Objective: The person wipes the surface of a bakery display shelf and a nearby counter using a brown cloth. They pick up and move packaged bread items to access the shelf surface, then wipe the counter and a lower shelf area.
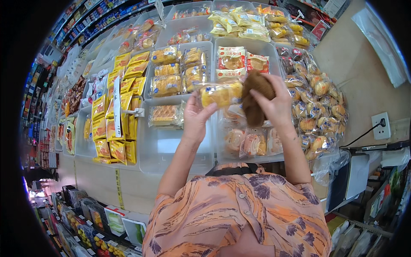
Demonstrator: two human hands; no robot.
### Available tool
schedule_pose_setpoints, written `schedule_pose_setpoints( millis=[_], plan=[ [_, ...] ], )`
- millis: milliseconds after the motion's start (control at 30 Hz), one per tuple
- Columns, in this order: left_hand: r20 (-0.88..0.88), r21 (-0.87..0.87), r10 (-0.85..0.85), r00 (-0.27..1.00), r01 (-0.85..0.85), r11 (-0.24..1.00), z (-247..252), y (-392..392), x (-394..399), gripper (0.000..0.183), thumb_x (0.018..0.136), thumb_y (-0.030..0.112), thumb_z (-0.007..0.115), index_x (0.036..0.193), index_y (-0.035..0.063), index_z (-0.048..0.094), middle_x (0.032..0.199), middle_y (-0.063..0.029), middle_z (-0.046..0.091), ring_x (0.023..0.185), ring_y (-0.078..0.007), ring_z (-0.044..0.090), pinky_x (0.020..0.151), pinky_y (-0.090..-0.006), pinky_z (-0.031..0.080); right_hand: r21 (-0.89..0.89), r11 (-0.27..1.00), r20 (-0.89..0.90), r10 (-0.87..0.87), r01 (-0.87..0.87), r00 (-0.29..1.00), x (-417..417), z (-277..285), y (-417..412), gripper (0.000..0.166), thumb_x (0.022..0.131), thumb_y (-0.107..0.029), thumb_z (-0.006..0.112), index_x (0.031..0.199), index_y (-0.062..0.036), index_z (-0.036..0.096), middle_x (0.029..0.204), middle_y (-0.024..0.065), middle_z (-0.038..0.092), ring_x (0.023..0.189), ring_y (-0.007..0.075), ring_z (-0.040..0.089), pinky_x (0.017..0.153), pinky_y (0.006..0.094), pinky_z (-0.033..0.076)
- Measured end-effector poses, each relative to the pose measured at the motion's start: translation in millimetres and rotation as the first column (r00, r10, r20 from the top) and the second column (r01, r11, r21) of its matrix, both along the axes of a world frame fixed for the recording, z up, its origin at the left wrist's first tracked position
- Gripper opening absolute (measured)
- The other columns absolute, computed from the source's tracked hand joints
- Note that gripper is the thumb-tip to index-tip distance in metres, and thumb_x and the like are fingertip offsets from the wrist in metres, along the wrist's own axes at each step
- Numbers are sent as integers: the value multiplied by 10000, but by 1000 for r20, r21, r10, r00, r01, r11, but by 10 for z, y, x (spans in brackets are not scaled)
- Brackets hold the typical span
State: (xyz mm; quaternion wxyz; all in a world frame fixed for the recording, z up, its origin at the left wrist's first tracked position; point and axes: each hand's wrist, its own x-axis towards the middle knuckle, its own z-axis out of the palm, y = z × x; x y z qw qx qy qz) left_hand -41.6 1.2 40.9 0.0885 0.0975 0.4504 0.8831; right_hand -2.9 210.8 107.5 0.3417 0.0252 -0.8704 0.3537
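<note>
A clear-wrapped yellow bread pack [215,95] is held in my left hand [198,119], above the plastic bins. My right hand [274,99] grips a folded brown cloth [256,96] close against the pack's right end; whether the two touch I cannot tell. Below my left hand is a translucent bin [173,149] with wrapped sliced pastries [165,115] at its back. Under my right hand lie wrapped round breads [253,143] in another bin, partly hidden by the cloth and hand. Behind the hands are red-and-white bread packs [231,61].
Yellow snack packets [117,128] fill bins at the left, where a price-sign holder [133,111] sticks out. More wrapped yellow breads [165,84] lie behind. Bagged buns [321,106] are heaped at the right, near a wall socket [381,126] with a plugged black cord.
</note>
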Motion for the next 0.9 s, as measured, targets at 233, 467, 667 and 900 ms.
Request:
schedule_pose_setpoints(
  millis=[233,467,667,900],
  plan=[
    [195,212,-114,974,72,975,54,-194,-87,427,837,-22,574,1224,15,398,1203,-130,530,1099,-265,555,935,-428,493,174,984,464,-112,34,879,-272,-657,396,476,772,-384,651,1131,-79,580,1097,166,601,979,335,587,813,403,467],
    [179,314,-224,958,160,936,69,-163,-40,411,842,-18,571,1218,24,408,1195,-135,537,1102,-267,555,941,-436,489,423,905,442,-246,42,862,-402,-744,468,506,848,-448,551,1210,-94,541,1188,119,566,1046,306,540,905,428,370],
    [163,280,-263,951,211,936,77,-128,-40,427,834,-14,577,1227,20,411,1195,-132,541,1096,-265,560,930,-433,495,-127,990,237,92,-63,967,-396,-551,522,331,857,-304,611,1082,-60,613,972,83,658,846,238,622,770,334,460],
    [149,192,-233,961,203,960,144,-44,43,418,826,-5,576,1221,25,446,1195,-132,549,1106,-262,554,947,-423,476,-807,567,134,444,-162,886,-158,-57,42,200,842,-136,660,986,-4,617,896,41,654,801,87,602,694,219,476]
  ],
)
